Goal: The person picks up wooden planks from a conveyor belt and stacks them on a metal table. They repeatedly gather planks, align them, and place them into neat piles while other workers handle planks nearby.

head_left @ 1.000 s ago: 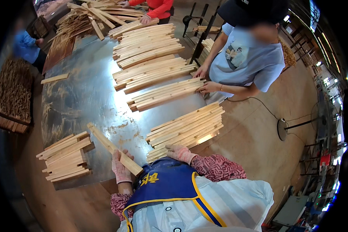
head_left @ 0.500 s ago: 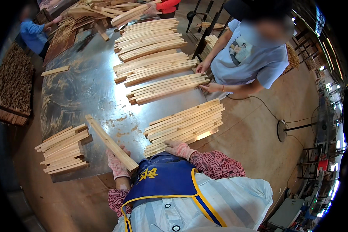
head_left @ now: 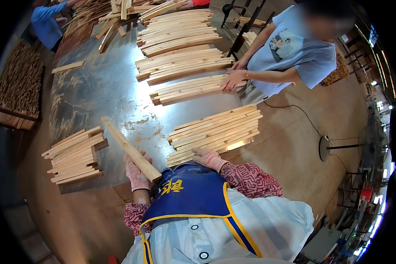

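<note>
My left hand (head_left: 137,170), in a pinkish knit glove, is closed around a wooden strip (head_left: 130,147). The strip slants from near my apron away to the far left, above the metal tabletop. A matching glove covers my right hand (head_left: 207,158), which lies with fingers extended against the nearest strips of a flat row of wooden strips (head_left: 215,132). Nothing is gripped in it that I can see. On the left, by the table's near edge, rests a smaller stack of wooden strips (head_left: 77,156).
Across the metal table (head_left: 86,99) lie more rows of strips (head_left: 180,66) and a lone strip (head_left: 68,67). A co-worker (head_left: 290,53) stands at the right, hands on a row's end. Another person (head_left: 48,24) is at the far left near a jumbled wood pile (head_left: 114,17).
The co-worker's hands have come closer together at the row's end. Loose strips in the far pile lie differently. The view has shifted slightly; my hands keep nearly the same pose.
</note>
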`<state>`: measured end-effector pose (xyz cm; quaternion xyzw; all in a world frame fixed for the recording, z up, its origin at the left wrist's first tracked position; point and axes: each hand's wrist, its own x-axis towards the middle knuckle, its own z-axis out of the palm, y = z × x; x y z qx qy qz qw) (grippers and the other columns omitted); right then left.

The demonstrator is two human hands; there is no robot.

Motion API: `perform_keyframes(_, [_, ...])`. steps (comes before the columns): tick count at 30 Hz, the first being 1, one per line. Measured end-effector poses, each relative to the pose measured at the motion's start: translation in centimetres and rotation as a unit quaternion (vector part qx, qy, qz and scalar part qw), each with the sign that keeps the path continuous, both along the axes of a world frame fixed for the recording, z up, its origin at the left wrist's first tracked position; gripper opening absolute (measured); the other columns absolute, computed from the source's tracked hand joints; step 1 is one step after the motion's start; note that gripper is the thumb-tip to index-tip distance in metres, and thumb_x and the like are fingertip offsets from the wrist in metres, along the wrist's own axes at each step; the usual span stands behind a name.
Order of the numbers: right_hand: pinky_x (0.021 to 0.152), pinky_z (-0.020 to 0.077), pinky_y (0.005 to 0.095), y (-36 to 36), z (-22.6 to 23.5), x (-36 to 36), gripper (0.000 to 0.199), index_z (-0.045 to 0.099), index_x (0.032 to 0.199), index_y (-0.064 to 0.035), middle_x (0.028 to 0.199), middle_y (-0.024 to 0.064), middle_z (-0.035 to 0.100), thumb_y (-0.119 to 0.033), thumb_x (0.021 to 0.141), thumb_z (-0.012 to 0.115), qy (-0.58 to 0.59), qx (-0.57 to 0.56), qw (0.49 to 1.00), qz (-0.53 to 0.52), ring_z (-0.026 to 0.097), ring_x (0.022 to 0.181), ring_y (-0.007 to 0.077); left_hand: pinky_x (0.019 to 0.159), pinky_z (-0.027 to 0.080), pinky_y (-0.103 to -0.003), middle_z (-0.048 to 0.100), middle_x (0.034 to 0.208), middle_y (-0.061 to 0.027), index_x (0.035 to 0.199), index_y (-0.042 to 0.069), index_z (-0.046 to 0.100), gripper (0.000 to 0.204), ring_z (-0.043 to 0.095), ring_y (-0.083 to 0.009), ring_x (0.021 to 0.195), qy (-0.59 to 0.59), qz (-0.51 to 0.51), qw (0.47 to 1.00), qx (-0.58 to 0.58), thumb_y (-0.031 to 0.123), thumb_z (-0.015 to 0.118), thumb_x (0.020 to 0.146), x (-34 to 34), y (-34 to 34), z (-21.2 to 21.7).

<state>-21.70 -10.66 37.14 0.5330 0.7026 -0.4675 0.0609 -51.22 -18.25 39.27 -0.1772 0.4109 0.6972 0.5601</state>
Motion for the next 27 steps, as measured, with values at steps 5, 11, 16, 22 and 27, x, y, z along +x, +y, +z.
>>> perform_keyframes(5, [0.095,0.046,0.0388,0.1,-0.5,-0.1,0.056,0.051,0.134,-0.0112,0.115,0.0166,0.066,-0.039,0.086,0.057,0.003,0.012,1.0,0.01,0.06,0.111,0.0329,0.058,0.053,-0.04,0.06,0.084,-0.0139,0.111,0.007,0.053,0.049,0.055,-0.0249,0.064,-0.03,-0.029,0.998,0.043,0.053,0.053,0.093,-0.2,-0.3,-0.1])
perform_keyframes(11, [0.096,0.0461,0.0372,0.0,0.6,-0.3,0.055,0.052,0.133,-0.008,0.117,0.018,0.065,-0.038,0.087,0.059,-0.005,0.021,1.0,0.016,0.06,0.112,0.0323,0.058,0.049,-0.037,0.055,0.078,-0.0078,0.105,0.006,0.056,0.046,0.052,-0.021,0.064,-0.116,-0.067,0.978,0.162,0.049,0.062,0.089,0.0,-0.6,-0.1])
perform_keyframes(16, [0.097,0.0461,0.0365,0.0,1.1,-0.4,0.056,0.052,0.134,-0.0057,0.118,0.0186,0.065,-0.035,0.087,0.061,-0.011,0.012,1.0,0.009,0.06,0.113,0.0311,0.059,0.048,-0.035,0.055,0.079,-0.0068,0.105,0.005,0.055,0.047,0.051,-0.0196,0.063,-0.114,-0.068,0.98,0.15,0.048,0.063,0.089,0.5,-0.5,0.7])
perform_keyframes(22, [0.098,0.0454,0.0361,-0.4,1.9,-0.3,0.058,0.049,0.136,-0.0057,0.123,0.0197,0.062,-0.035,0.087,0.061,-0.005,-0.001,1.0,0.016,0.059,0.115,0.0312,0.059,0.049,-0.036,0.056,0.078,-0.0086,0.104,0.004,0.055,0.046,0.052,-0.0212,0.063,-0.084,-0.042,0.993,0.076,0.046,0.064,0.088,1.8,-0.5,2.1])
perform_keyframes(27, [0.098,0.0447,0.036,-0.7,1.2,-0.1,0.057,0.049,0.135,-0.0058,0.123,0.0198,0.061,-0.035,0.087,0.059,0.001,-0.011,1.0,0.014,0.058,0.116,0.0318,0.06,0.049,-0.037,0.057,0.079,-0.0108,0.103,0.004,0.056,0.046,0.052,-0.0232,0.064,-0.081,-0.034,0.995,0.055,0.046,0.065,0.087,2.0,-0.8,1.4])
